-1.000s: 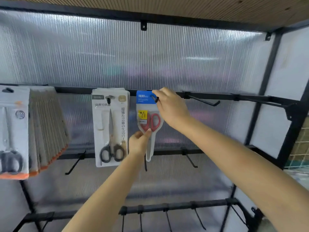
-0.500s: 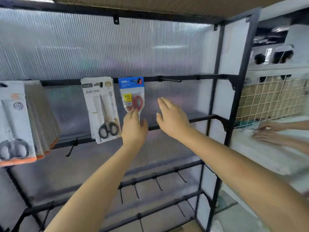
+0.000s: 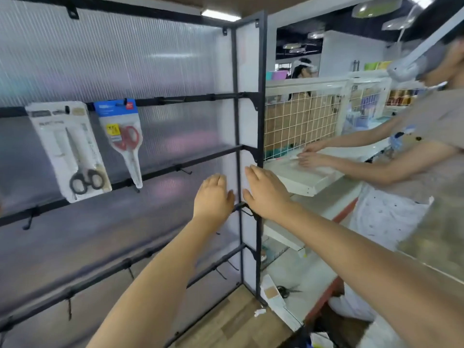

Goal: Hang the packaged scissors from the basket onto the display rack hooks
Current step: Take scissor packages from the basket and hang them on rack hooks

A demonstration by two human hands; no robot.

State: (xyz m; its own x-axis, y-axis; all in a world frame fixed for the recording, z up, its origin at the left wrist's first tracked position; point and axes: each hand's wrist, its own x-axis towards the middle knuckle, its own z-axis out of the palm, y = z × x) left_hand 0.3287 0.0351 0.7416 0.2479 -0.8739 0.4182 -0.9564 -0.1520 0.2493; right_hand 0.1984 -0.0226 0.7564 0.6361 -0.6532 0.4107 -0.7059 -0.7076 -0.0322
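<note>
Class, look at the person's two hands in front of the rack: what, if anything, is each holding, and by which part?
Nothing is held. The left hand and right hand are both open and empty.

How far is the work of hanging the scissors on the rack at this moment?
Done: the red-handled scissors pack hangs from a top-rail hook beside the black-handled scissors pack. In hand: nothing; the left hand and right hand are open and empty, near the rack's right post. Left: several empty hooks show on the lower rails. The basket is not in view, so I cannot tell how many packs remain.
</note>
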